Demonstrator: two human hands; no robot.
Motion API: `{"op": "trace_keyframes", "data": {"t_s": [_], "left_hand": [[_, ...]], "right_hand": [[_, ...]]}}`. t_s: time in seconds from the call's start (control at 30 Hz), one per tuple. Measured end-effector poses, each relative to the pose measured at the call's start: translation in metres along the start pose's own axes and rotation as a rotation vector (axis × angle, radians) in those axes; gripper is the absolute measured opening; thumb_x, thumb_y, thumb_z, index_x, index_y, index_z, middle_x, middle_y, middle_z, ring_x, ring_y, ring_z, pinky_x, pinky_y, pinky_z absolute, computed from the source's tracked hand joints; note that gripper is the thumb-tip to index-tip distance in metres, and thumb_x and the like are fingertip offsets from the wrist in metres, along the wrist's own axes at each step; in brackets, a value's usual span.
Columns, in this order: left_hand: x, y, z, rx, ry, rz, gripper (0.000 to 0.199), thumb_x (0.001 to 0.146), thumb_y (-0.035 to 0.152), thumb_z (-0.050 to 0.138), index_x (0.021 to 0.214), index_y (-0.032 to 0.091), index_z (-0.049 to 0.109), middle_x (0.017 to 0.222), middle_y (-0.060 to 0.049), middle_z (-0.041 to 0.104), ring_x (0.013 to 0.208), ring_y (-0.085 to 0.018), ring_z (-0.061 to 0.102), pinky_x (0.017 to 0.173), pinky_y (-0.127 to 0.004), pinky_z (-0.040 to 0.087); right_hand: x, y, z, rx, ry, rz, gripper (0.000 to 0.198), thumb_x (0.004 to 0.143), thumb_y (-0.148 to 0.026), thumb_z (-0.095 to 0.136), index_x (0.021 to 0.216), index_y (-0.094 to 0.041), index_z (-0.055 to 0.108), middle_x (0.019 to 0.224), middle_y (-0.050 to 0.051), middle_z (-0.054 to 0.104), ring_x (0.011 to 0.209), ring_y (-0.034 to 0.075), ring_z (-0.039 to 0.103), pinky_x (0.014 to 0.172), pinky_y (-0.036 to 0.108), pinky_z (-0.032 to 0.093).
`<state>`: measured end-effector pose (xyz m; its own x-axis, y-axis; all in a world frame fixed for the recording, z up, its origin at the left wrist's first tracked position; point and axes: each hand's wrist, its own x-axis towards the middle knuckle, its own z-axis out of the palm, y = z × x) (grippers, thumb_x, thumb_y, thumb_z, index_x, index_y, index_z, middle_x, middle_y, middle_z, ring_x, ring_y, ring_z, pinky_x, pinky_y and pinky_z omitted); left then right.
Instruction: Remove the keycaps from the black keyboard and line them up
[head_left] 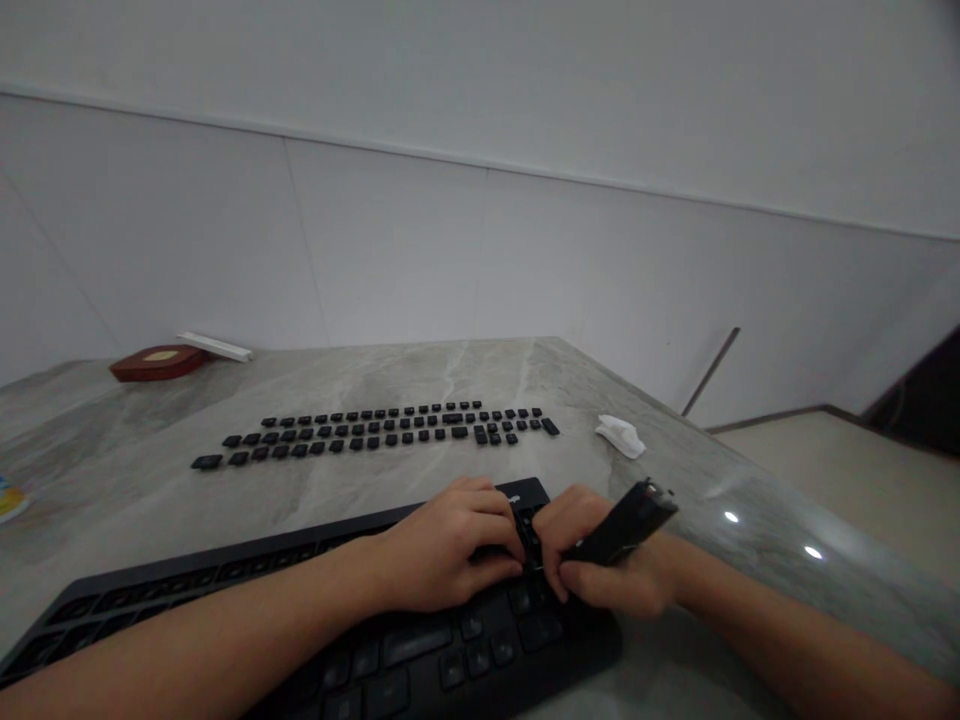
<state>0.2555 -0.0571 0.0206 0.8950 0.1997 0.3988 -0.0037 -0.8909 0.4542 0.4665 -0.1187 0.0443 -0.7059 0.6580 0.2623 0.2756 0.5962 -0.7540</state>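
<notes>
A black computer keyboard (427, 640) lies at a slant across the front of the table, with many keycaps off its upper part and several in place at its lower right. My left hand (465, 545) rests on it, fingers curled and thumb and forefinger brought close together over the key area. What is between them, if anything, is hidden. Closed around a slim black tool (626, 522), my right hand (592, 560) is at the keyboard's right end. The tool's rear end points up and right, and a thin metal tip reaches toward the keys by the left fingertips.
Loose black keycaps (390, 427) stand in rows behind the keyboard. A crumpled white tissue (621, 436) lies to their right. At the back left are a reddish-brown box (157, 363) and a white strip (216, 347). The grey marbled table (360, 375) meets a white wall; its right edge drops to the floor.
</notes>
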Motion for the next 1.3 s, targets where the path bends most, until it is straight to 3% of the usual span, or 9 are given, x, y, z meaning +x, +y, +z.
{"op": "trace_keyframes", "data": {"t_s": [0.23, 0.4, 0.53, 0.73, 0.97, 1.13, 1.3], "left_hand": [[0.0, -0.002, 0.002, 0.002, -0.009, -0.045, 0.006, 0.089, 0.014, 0.061, 0.091, 0.017, 0.067, 0.093, -0.004, 0.065, 0.09, -0.018, 0.059, 0.084, -0.033, 0.043], [-0.001, 0.001, 0.002, 0.025, -0.01, -0.029, 0.003, 0.085, 0.018, 0.066, 0.084, 0.015, 0.065, 0.088, -0.005, 0.063, 0.086, -0.019, 0.058, 0.082, -0.033, 0.043], [-0.001, 0.002, 0.003, 0.082, -0.018, 0.004, 0.008, 0.089, 0.021, 0.061, 0.085, 0.015, 0.065, 0.091, -0.005, 0.063, 0.087, -0.018, 0.058, 0.082, -0.033, 0.043], [0.001, 0.003, 0.005, 0.081, -0.007, -0.02, 0.01, 0.091, 0.018, 0.055, 0.084, 0.015, 0.061, 0.088, -0.005, 0.062, 0.085, -0.018, 0.057, 0.079, -0.032, 0.043], [0.001, 0.004, 0.005, 0.062, 0.009, -0.098, 0.005, 0.089, 0.013, 0.061, 0.085, 0.015, 0.064, 0.089, -0.003, 0.063, 0.089, -0.018, 0.058, 0.08, -0.031, 0.042], [0.001, 0.002, 0.005, 0.029, 0.017, -0.129, 0.007, 0.087, 0.009, 0.064, 0.087, 0.015, 0.067, 0.091, -0.002, 0.064, 0.09, -0.018, 0.059, 0.084, -0.031, 0.042], [0.003, 0.003, 0.006, 0.006, 0.018, -0.173, 0.009, 0.086, 0.009, 0.065, 0.088, 0.017, 0.069, 0.09, -0.002, 0.064, 0.089, -0.018, 0.059, 0.083, -0.031, 0.043]], "right_hand": [[0.001, -0.001, 0.01, -0.007, 0.238, 0.16, 0.026, 0.086, -0.031, 0.052, 0.068, -0.016, 0.063, 0.068, 0.002, 0.06, 0.065, 0.014, 0.057, 0.065, 0.028, 0.045], [0.002, -0.009, 0.015, -0.074, 0.231, 0.115, 0.019, 0.086, -0.024, 0.056, 0.07, -0.016, 0.062, 0.068, 0.001, 0.059, 0.064, 0.013, 0.056, 0.063, 0.026, 0.045], [0.002, -0.012, 0.017, -0.098, 0.265, 0.027, 0.017, 0.086, -0.022, 0.058, 0.07, -0.016, 0.062, 0.068, 0.0, 0.057, 0.062, 0.011, 0.055, 0.062, 0.025, 0.044], [0.002, -0.008, 0.017, -0.073, 0.288, 0.098, 0.027, 0.09, -0.029, 0.058, 0.066, -0.016, 0.06, 0.071, 0.001, 0.056, 0.065, 0.011, 0.054, 0.064, 0.025, 0.043], [0.001, -0.005, 0.011, 0.055, 0.232, 0.091, 0.031, 0.089, -0.032, 0.056, 0.064, -0.014, 0.059, 0.066, 0.002, 0.055, 0.061, 0.012, 0.052, 0.061, 0.025, 0.043], [-0.002, -0.006, 0.01, 0.163, 0.068, 0.217, 0.033, 0.089, -0.034, 0.055, 0.063, -0.014, 0.061, 0.052, -0.002, 0.052, 0.048, 0.009, 0.049, 0.048, 0.02, 0.038], [-0.001, -0.006, 0.013, 0.27, 0.029, 0.422, 0.038, 0.087, -0.04, 0.054, 0.058, -0.016, 0.053, 0.044, -0.004, 0.045, 0.04, 0.007, 0.042, 0.041, 0.018, 0.032]]}}
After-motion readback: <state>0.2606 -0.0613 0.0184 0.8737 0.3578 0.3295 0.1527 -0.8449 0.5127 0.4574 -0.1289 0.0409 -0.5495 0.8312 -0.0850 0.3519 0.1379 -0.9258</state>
